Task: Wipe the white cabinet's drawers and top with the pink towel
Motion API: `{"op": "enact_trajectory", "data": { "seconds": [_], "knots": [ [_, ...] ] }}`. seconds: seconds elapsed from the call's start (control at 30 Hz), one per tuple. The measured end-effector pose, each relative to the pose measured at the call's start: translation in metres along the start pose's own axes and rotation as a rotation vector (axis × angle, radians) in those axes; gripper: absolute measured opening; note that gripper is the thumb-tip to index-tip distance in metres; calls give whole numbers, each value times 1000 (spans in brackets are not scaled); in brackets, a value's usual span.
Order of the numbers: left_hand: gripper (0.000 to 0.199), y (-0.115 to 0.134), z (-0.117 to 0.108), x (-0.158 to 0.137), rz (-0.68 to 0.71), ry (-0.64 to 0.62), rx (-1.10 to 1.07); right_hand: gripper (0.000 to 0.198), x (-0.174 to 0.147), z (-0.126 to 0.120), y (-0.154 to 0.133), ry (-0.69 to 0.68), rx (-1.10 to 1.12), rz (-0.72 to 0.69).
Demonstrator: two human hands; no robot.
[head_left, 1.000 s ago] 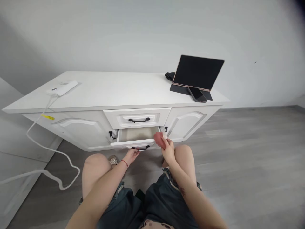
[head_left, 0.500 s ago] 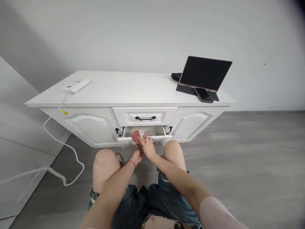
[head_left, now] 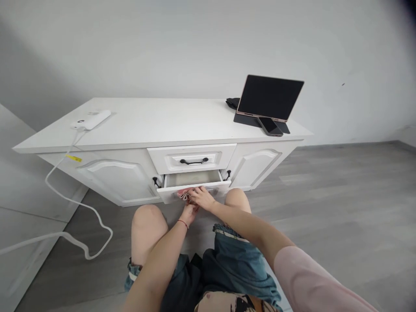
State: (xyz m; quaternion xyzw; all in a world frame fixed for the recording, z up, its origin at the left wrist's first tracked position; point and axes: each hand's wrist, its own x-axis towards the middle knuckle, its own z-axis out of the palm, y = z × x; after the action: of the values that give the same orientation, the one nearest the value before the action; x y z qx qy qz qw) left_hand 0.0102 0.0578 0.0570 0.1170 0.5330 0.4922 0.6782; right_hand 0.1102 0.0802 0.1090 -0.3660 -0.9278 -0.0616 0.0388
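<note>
The lower drawer (head_left: 195,177) of the white cabinet stands pulled out, with its bare inside showing. Against its front, a folded pink and white cloth (head_left: 184,193) is bunched under the fingers of my right hand (head_left: 202,197), which is closed on it. My left hand (head_left: 189,213), with a red cord on the wrist, is just below, close to the drawer front. Its fingers look curled, but the tips are hidden behind my right hand, and so is the middle of the drawer front.
The upper drawer (head_left: 192,158) is closed. A tablet (head_left: 269,97) on a stand and a phone (head_left: 270,126) rest on the cabinet top (head_left: 162,121). At its left lies a white power strip (head_left: 92,121), its cable (head_left: 94,208) hanging to the floor. My knees flank the drawer.
The cloth has moved down from the drawer's top edge to its front and is more crumpled. My right hand moved down with it. The view has shifted slightly.
</note>
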Motion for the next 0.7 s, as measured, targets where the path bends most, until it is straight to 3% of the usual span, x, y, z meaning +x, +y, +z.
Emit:
{"op": "enact_trajectory", "data": {
  "seconds": [0.1, 0.27, 0.4, 0.5, 0.7],
  "knots": [
    [59, -1, -7, 1, -59, -20, -53, 31, -31, 0, 17, -20, -4, 128],
    [54, 0, -4, 7, -107, 11, -90, 29, -75, 2, 38, -45, 34, 356],
    [51, 0, -1, 6, -116, 38, -91, 25, -95, 15, 44, 122, 343, 769],
    [48, 1, 1, 4, -123, 46, -85, 29, -97, 34, 40, 270, 536, 980],
    [46, 7, 6, 1, -137, 54, -107, 42, -69, 79, 20, 453, 733, 1119]
  ]
}}
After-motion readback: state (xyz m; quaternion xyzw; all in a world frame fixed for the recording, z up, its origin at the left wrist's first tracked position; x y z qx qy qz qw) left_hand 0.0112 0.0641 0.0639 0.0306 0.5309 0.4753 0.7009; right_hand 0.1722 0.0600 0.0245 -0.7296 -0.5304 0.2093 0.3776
